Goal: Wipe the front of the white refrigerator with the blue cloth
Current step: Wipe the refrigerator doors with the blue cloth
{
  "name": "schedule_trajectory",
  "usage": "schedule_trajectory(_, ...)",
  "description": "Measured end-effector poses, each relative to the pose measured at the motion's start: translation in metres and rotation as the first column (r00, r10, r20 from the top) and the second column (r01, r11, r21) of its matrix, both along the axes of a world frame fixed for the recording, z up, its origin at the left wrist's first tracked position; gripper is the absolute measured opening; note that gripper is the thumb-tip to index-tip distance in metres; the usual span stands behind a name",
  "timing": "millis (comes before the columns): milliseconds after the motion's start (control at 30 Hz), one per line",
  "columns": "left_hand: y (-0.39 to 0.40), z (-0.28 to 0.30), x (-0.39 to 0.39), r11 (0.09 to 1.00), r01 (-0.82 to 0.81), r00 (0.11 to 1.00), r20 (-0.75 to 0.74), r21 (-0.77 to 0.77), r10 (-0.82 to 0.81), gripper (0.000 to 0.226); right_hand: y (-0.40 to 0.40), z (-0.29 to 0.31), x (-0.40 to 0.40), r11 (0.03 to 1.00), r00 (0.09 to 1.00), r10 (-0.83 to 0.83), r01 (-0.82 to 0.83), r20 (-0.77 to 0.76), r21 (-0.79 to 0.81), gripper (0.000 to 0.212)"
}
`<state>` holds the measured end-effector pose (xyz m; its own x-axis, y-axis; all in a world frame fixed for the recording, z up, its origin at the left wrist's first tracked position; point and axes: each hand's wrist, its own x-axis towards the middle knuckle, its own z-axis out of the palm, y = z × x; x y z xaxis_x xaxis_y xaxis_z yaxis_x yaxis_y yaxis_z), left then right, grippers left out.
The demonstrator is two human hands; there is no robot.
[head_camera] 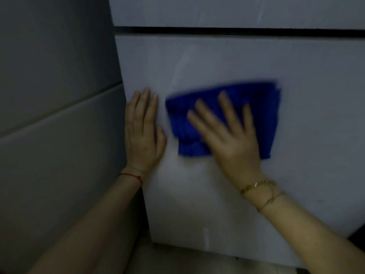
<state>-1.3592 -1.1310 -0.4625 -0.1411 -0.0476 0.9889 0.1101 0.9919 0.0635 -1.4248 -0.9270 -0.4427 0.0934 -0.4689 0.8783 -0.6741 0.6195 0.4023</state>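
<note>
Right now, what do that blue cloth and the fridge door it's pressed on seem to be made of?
The blue cloth looks like soft microfibre or terry: a ribbed, fuzzy pile, though motion blur leaves that open. The refrigerator door seems to be smooth painted metal or plastic with a dull white finish; faint smears catch the light on it. The right hand lies flat on the cloth.

You face the lower door [296, 135] of the refrigerator. Your right hand [231, 139] lies flat on the cloth [256, 107], which is pressed on the middle of this door. Your left hand [143, 133] lies flat on the door just left of the cloth, near the door's left edge. Above the door runs a gap [237, 31], and above that the upper door [217, 10]. A wall [55, 95] stands left of the door.
</note>
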Motion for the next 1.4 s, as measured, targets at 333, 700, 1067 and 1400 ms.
schedule_trajectory(333, 0.019, -0.005, -0.002, 0.997, -0.073, 0.997, 0.004, 0.002, 0.073, 0.05, 0.073, 0.012, -0.027, 0.984, 0.995, -0.1, 0.102, 0.022, -0.146, 0.04)
schedule_trajectory(700, 0.072, -0.037, -0.023, 0.996, -0.066, 0.995, 0.064, -0.067, 0.07, 0.053, 0.124, -0.162, -0.024, 0.934, 0.99, -0.126, 0.095, 0.067, 0.343, 0.068)
schedule_trajectory(1067, 0.075, -0.037, -0.023, 0.993, -0.101, 0.994, 0.037, -0.069, 0.104, 0.054, 0.125, -0.07, -0.04, 0.98, 0.98, -0.143, 0.16, 0.141, -0.121, 0.048)
schedule_trajectory(1400, 0.074, -0.038, -0.024, 0.99, -0.116, 0.992, 0.03, -0.076, 0.119, 0.054, 0.189, -0.101, -0.051, 0.878, 0.918, -0.049, 0.227, 0.393, -0.422, 0.045)
